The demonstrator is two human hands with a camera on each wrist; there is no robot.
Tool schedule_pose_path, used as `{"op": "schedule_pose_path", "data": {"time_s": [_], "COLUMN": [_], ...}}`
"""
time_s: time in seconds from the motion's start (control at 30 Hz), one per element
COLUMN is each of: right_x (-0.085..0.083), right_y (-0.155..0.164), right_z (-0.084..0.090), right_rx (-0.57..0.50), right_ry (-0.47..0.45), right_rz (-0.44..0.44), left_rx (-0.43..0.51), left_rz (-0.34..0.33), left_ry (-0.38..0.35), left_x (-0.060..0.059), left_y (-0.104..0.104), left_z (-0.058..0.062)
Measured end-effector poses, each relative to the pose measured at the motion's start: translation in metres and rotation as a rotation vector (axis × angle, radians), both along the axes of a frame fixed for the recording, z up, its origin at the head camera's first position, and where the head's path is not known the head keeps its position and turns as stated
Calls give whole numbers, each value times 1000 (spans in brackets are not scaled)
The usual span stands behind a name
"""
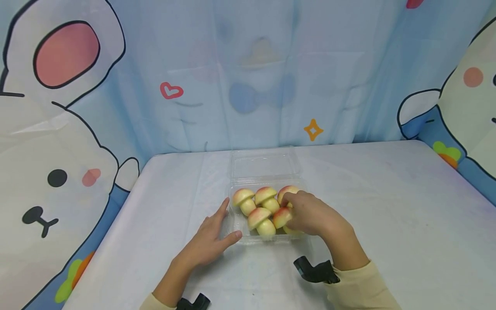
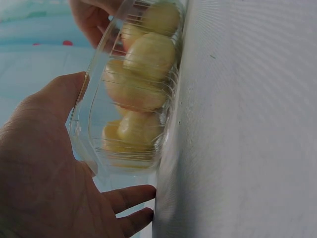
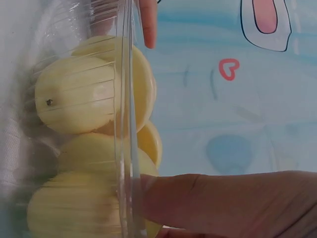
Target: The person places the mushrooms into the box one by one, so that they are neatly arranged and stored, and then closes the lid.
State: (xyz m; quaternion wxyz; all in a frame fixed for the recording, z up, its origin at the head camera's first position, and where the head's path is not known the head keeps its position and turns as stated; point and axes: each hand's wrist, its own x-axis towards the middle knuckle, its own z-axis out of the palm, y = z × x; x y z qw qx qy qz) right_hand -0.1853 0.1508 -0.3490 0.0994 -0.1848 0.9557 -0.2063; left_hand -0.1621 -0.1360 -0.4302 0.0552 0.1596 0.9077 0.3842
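A clear plastic clamshell box (image 1: 237, 238) holds several yellow mushroom-shaped pieces with reddish caps, set in two rows. My right hand (image 1: 315, 215) reaches in from the right, fingers curled down around the front-right mushroom (image 1: 282, 217) and partly hiding it. In the right wrist view the thumb (image 3: 173, 198) crosses the box's rim and lies against a mushroom. The back-right mushroom (image 1: 287, 191) shows just behind the fingers. My left hand (image 1: 209, 239) is spread at the box's left side, its thumb and fingertips right at the rim, as the left wrist view also shows.
The box's transparent lid (image 1: 265, 165) is folded back flat behind it. A white cloth (image 1: 387, 215) covers the table. A blue curtain with cartoon figures (image 1: 263, 64) hangs at the back edge. A black wrist mount (image 1: 317, 271) sits on the right sleeve.
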Motion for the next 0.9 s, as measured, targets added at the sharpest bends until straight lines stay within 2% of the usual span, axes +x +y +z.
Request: {"op": "schedule_pose_path", "data": {"time_s": [0.43,0.7,0.9], "right_x": [1,4,-1], "right_y": [3,11,21], "right_z": [2,12,15], "right_rx": [-13,-70,-137], "right_ry": [-29,-50,-24], "right_rz": [-25,-19,-67], "left_rx": [4,-8,-6], "left_rz": [2,-3,-5], "left_ry": [-1,4,15], "left_x": [1,0,-1], "left_y": [0,0,-1], "left_z": [0,-1,-3]}}
